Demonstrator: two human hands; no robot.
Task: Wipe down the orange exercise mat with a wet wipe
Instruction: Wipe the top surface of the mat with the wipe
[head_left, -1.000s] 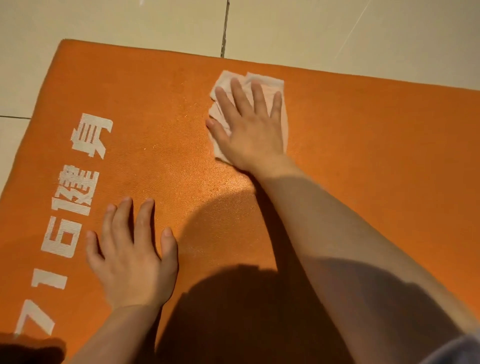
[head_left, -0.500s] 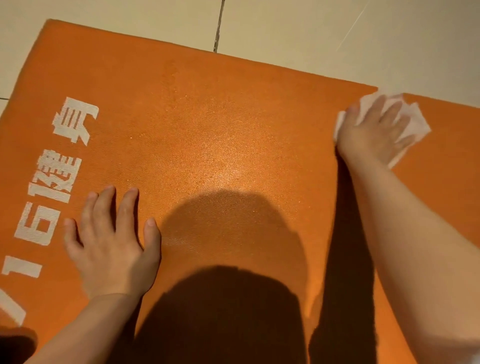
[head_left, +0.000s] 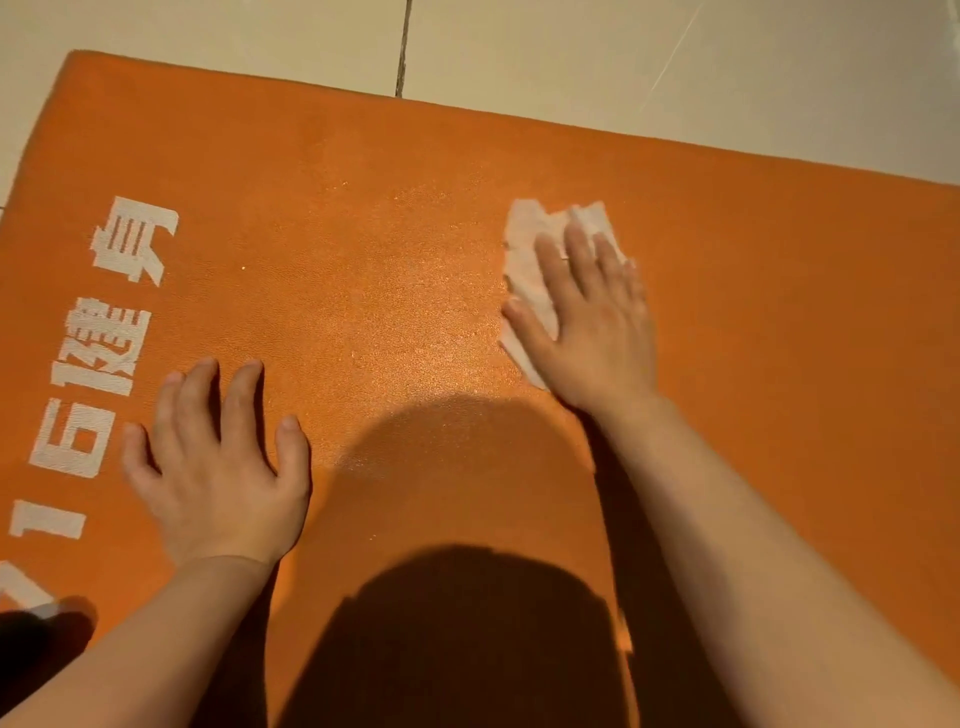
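Pale floor tiles (head_left: 571, 52) fill the top of the view, with a dark grout line (head_left: 402, 49) running down at about 12 o'clock to meet the far edge of the orange exercise mat (head_left: 363, 234). That mat lies flat on the tiles and takes up nearly everything below them, its far edge slanting down from 10 o'clock toward 3 o'clock. Along the 9 o'clock side a row of white printed characters (head_left: 104, 343) runs down the mat toward 7 o'clock.

Just beside that print, at about 8 o'clock, the left hand (head_left: 218, 467) rests palm-down on the mat, fingers straight and slightly spread, holding nothing. Between the forearms, from the centre down to 6 o'clock, a dark shadow (head_left: 457, 597) falls across the mat, and the surface above it glistens.

At about 2 o'clock from the centre, the right hand (head_left: 592, 327) lies flat on the wet wipe (head_left: 530, 244), pressing it against the mat with its fingers straight and together. The crumpled white wipe shows beyond the fingertips and along the thumb side of the hand. It lies well inside the mat's far edge.
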